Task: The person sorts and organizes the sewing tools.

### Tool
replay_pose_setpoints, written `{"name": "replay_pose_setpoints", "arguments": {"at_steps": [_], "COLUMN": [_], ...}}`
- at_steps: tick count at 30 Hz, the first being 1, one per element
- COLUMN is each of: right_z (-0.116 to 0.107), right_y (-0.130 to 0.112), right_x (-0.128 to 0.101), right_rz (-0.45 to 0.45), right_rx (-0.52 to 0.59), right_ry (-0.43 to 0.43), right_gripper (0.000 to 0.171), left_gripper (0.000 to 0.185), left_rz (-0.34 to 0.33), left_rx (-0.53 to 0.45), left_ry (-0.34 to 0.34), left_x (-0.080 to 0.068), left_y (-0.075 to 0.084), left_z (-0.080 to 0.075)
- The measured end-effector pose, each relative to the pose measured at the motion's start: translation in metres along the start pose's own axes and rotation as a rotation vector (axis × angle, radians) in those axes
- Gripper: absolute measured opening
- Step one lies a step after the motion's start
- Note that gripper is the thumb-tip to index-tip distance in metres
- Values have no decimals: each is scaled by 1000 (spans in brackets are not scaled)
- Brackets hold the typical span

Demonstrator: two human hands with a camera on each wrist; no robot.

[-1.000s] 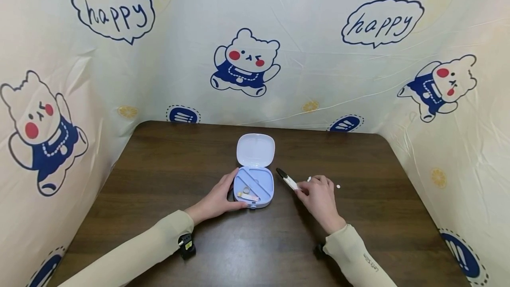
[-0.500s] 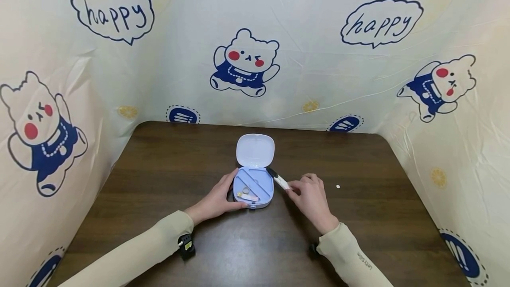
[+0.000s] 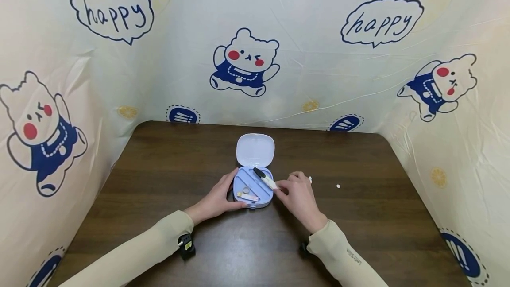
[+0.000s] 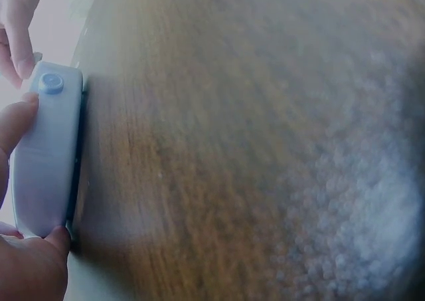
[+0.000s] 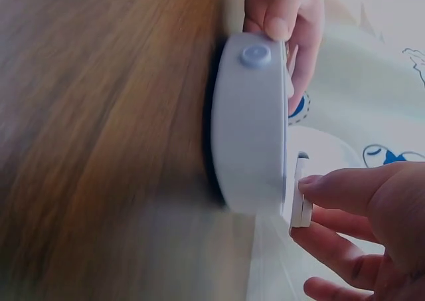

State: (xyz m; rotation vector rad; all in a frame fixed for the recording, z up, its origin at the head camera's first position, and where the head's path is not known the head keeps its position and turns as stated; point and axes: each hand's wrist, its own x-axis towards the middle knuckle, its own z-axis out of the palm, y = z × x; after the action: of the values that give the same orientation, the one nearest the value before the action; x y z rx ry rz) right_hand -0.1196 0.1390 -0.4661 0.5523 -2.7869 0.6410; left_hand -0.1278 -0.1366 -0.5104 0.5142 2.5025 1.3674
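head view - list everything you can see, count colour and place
pill box: 1, pale blue, table centre, lid open and lying flat behind it
pen-like stick: 1, white with black tip, over the box's right compartment, pinched by the right hand
small items in box: a pinkish stick and a ring-like piece, left compartments; too small to name
white pills: 2, on the table right of the box, one beside the right hand
table: 1, dark brown wood
backdrop cloth: cream, blue bear prints and "happy" bubbles, behind and at both sides
left hand: holds the box's left side
right hand: pinches the stick
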Motion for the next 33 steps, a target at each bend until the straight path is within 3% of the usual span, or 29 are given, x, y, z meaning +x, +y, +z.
{"name": "replay_pose_setpoints", "arguments": {"at_steps": [16, 24, 33], "right_z": [10, 15, 17], "right_y": [-22, -28, -30], "right_x": [7, 9, 9], "right_rz": [-84, -84, -119], "right_rx": [29, 4, -38], "right_ry": [-10, -35, -4], "right_gripper": [12, 13, 13], "left_gripper": [114, 113, 112], "left_rz": [-4, -10, 5], "left_rx": [2, -5, 4], "left_ry": [-8, -12, -2], "left_x": [0, -2, 0], "left_y": [-1, 0, -2], "left_z": [-1, -1, 0]}}
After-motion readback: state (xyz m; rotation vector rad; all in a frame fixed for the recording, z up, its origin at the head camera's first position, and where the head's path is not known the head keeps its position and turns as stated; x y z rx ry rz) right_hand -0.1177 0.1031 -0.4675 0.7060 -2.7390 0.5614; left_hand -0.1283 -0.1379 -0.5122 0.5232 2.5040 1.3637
